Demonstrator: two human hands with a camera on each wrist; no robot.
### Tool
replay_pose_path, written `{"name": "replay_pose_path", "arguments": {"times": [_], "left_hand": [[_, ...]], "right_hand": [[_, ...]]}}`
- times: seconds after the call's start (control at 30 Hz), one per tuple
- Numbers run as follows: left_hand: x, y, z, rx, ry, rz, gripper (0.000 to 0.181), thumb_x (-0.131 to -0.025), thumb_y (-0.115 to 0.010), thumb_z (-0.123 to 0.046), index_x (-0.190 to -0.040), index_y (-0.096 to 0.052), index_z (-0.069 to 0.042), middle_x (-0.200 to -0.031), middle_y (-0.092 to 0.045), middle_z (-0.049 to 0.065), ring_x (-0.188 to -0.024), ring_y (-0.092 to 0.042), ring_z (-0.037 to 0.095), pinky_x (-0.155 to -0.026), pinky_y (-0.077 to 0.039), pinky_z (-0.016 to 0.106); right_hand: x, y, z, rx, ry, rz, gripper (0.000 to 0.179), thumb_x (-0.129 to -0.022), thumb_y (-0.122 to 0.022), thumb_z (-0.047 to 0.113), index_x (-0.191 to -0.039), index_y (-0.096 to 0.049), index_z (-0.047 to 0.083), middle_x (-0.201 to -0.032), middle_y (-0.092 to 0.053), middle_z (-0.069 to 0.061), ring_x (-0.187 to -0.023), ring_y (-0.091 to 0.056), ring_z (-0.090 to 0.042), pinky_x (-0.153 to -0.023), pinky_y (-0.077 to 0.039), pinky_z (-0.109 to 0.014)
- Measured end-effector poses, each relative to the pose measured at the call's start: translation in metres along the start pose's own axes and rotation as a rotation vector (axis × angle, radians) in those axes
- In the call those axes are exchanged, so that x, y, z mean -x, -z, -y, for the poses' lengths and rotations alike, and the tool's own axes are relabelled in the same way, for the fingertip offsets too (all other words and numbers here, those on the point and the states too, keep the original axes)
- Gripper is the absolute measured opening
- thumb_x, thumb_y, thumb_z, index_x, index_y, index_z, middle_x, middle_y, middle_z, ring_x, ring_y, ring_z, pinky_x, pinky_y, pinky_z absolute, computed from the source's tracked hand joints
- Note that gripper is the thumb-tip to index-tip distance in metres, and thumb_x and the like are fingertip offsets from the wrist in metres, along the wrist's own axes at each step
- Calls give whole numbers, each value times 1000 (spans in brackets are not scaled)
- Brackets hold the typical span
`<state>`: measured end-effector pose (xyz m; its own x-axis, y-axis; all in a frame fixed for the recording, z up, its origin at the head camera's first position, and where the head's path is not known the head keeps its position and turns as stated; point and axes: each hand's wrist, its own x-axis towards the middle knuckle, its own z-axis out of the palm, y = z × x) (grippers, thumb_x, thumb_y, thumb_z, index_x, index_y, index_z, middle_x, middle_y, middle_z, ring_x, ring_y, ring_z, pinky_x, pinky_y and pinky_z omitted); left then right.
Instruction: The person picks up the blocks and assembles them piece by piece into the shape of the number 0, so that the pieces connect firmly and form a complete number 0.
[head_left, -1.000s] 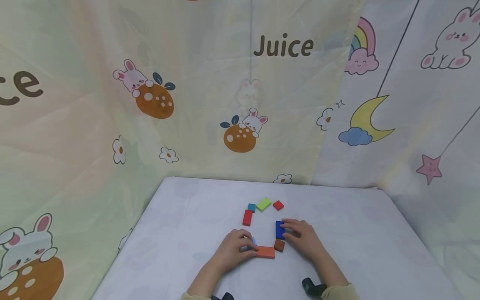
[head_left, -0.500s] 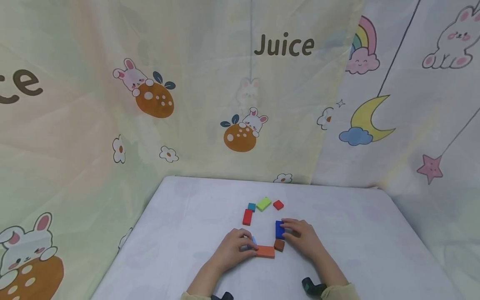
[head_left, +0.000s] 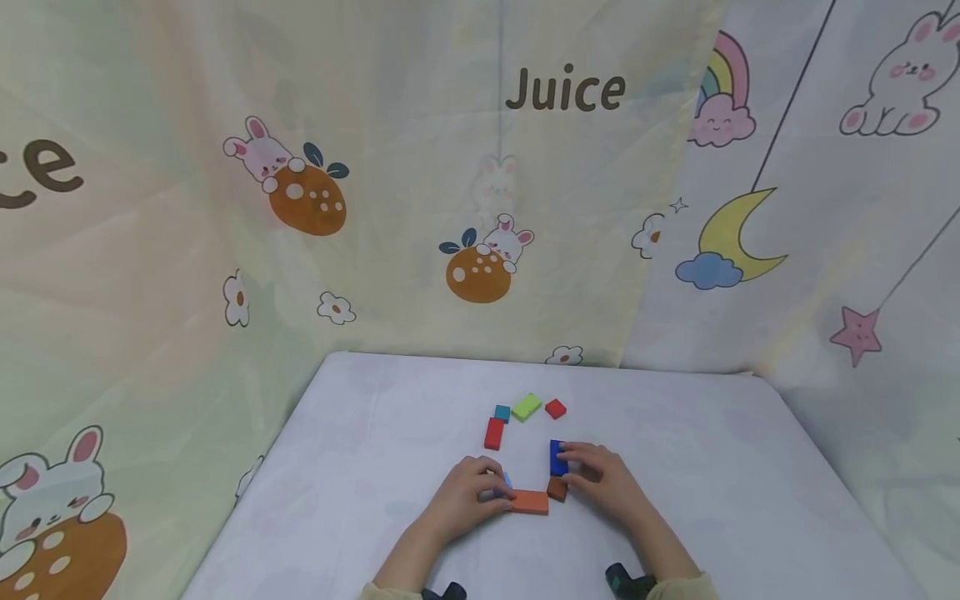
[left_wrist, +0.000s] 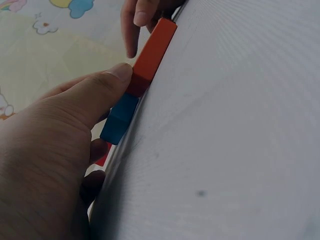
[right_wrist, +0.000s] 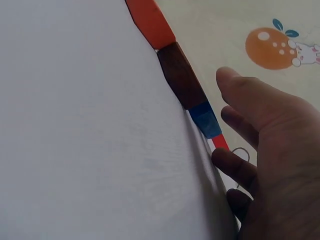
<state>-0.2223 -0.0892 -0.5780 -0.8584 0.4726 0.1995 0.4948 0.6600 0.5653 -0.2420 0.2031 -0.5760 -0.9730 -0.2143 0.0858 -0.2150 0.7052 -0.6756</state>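
Several coloured wooden blocks form a broken ring on the white table. My left hand (head_left: 468,492) pinches a light blue block (left_wrist: 120,120) with thumb and fingers, its thumb tip at the end of an orange block (head_left: 531,502). The fingers cover most of the light blue block in the head view. My right hand (head_left: 607,479) has loosely bent, spread fingers; its fingertips are at the right side of a dark blue block (head_left: 557,454). Its thumb is close to a small brown block (head_left: 557,488), which sits between the dark blue and orange blocks.
Farther back lie a red oblong block (head_left: 493,433), a small teal block (head_left: 502,412), a lime green block (head_left: 527,407) and a small red block (head_left: 555,408). The white table (head_left: 337,500) meets a printed cloth backdrop (head_left: 390,275) behind it.
The right thumb and brown block have drawn nearer to each other, and the brown block now sits tight against the dark blue one. The left hand holds the same pose.
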Motion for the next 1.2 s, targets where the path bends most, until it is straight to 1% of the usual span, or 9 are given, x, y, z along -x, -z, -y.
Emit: {"name": "replay_pose_path", "arguments": {"times": [0.23, 0.37, 0.5, 0.6, 0.7, 0.8, 0.87, 1.03, 1.2], "left_hand": [[-2, -2, 2, -6, 3, 11, 15, -86, -67, -57, -99, -70, -50, -112, -56, -25, -105, -47, 1, -91, -47, 26], [-3, -2, 2, -13, -4, 8, 16, -86, -66, -58, -100, -70, -50, -112, -56, -25, -105, -47, 1, -91, -47, 26], [-4, 0, 4, 4, 10, 1, 23, -86, -65, -61, -105, -69, -49, -114, -55, -23, -105, -47, 2, -91, -48, 27], [-6, 2, 6, 54, 81, -52, 24, -91, -61, -57, -109, -68, -45, -117, -56, -20, -108, -49, 4, -93, -51, 29], [-10, 4, 11, 104, 176, -167, 22, -96, -58, -49, -110, -70, -37, -117, -59, -15, -111, -54, 7, -95, -52, 33], [-17, 5, 17, 108, 252, -268, 20, -98, -58, -42, -109, -71, -31, -116, -62, -11, -111, -56, 10, -94, -54, 33], [-22, 5, 22, 104, 287, -306, 19, -98, -60, -38, -109, -72, -29, -116, -62, -8, -110, -56, 11, -94, -54, 34], [-34, 5, 32, 65, 316, -325, 21, -96, -63, -32, -116, -70, -30, -121, -63, -5, -117, -57, 17, -100, -51, 39], [-43, 5, 35, -38, 266, -292, 29, -97, -62, -34, -126, -67, -33, -131, -62, -7, -124, -55, 19, -104, -49, 39]], "right_hand": [[5, -3, -3, 42, 70, 16, 30, -86, -75, 38, -114, -67, 47, -138, -58, 15, -131, -52, -22, -108, -36, -60], [4, -3, -5, 69, 99, 10, 30, -86, -75, 34, -112, -67, 48, -138, -57, 17, -130, -52, -20, -110, -34, -60], [3, -3, -3, 71, 94, 13, 30, -86, -76, 32, -111, -68, 47, -138, -58, 16, -134, -50, -23, -114, -29, -62], [3, -3, 0, 65, 84, 13, 29, -86, -76, 33, -111, -69, 45, -138, -58, 15, -135, -49, -24, -114, -29, -62], [3, -4, 2, 68, 67, 18, 28, -86, -76, 34, -112, -70, 42, -137, -58, 15, -135, -49, -23, -112, -32, -61], [4, -4, 2, 66, 49, 23, 27, -86, -76, 34, -111, -70, 43, -137, -58, 16, -134, -49, -23, -111, -33, -60], [5, -4, 1, 63, 46, 24, 27, -86, -75, 35, -110, -69, 45, -136, -58, 16, -133, -49, -23, -111, -34, -60], [5, -4, 0, 50, 64, 30, 26, -86, -75, 37, -111, -70, 44, -136, -58, 16, -131, -50, -21, -109, -37, -58], [5, -3, -1, 57, 79, 21, 27, -85, -75, 40, -111, -70, 43, -136, -58, 16, -130, -51, -20, -108, -38, -56]]}}
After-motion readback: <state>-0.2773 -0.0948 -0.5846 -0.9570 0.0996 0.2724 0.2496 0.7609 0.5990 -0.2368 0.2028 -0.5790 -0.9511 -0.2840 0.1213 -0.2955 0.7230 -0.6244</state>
